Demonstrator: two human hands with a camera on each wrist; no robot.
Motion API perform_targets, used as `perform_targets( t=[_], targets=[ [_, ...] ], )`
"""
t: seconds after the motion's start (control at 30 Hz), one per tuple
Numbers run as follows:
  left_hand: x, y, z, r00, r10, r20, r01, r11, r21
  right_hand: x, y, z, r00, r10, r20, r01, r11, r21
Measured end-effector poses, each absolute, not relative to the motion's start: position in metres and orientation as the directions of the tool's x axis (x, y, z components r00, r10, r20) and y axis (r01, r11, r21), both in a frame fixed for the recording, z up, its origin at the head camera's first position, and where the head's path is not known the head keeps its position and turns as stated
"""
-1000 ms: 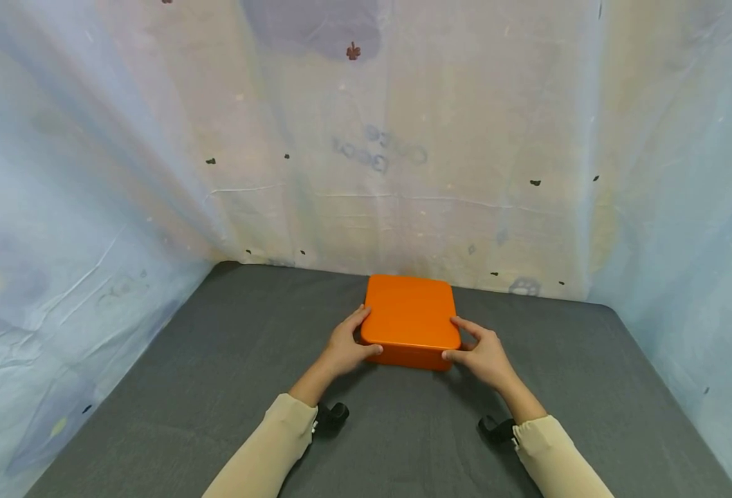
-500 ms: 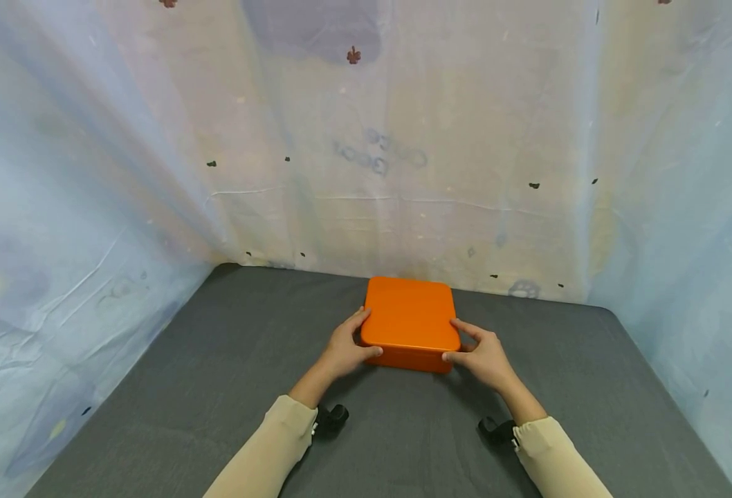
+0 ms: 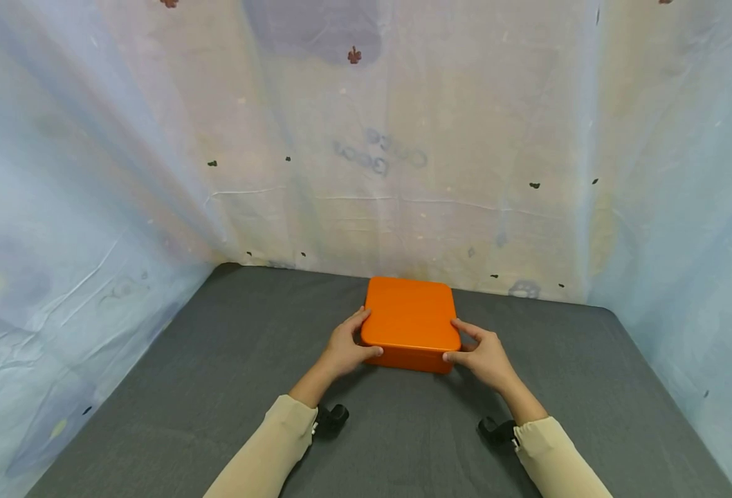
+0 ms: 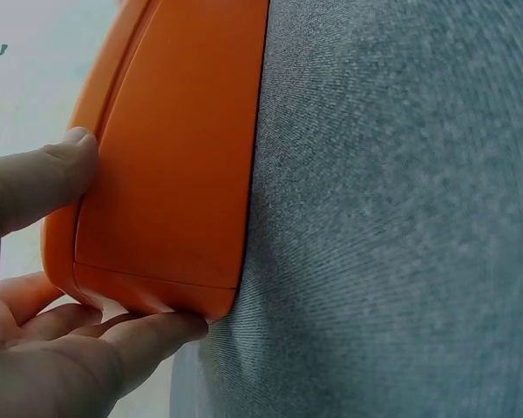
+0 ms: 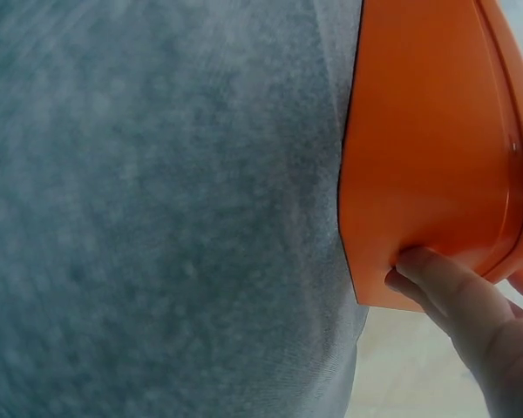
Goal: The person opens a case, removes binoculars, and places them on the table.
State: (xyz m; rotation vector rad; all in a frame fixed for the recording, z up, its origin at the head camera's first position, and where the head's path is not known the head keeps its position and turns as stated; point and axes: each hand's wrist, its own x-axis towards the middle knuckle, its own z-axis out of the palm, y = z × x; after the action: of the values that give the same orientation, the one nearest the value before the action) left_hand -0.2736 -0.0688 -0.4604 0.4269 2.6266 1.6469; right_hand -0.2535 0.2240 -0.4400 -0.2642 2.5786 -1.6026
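An orange lidded box [image 3: 411,315] with rounded corners sits on the grey cloth surface, near its far edge. My left hand [image 3: 345,344] grips the box at its left front corner. In the left wrist view the thumb [image 4: 48,181] lies at the lid's rim, and the other fingers press the side wall. At the right front corner my right hand [image 3: 486,355] grips it too, thumb at the front and fingers along the right side. The right wrist view shows fingers [image 5: 444,283] against the orange wall, with part of that hand out of frame.
A pale patterned plastic curtain [image 3: 416,159] hangs behind the grey cloth-covered table [image 3: 266,311] and along both sides. A black strap is at the left wrist [image 3: 331,418], and another black strap [image 3: 495,429] is at the right wrist.
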Motion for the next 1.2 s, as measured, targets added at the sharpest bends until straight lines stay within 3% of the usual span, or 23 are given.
perform_targets(
  t=[1.2],
  targets=[
    [-0.2746, -0.0691, -0.4618, -0.961, 0.230, 0.154, 0.235, 0.387, 0.892, -0.2529, 0.2306, -0.4412, -0.975, -0.206, 0.078, -0.172, 0.488, -0.856]
  ],
)
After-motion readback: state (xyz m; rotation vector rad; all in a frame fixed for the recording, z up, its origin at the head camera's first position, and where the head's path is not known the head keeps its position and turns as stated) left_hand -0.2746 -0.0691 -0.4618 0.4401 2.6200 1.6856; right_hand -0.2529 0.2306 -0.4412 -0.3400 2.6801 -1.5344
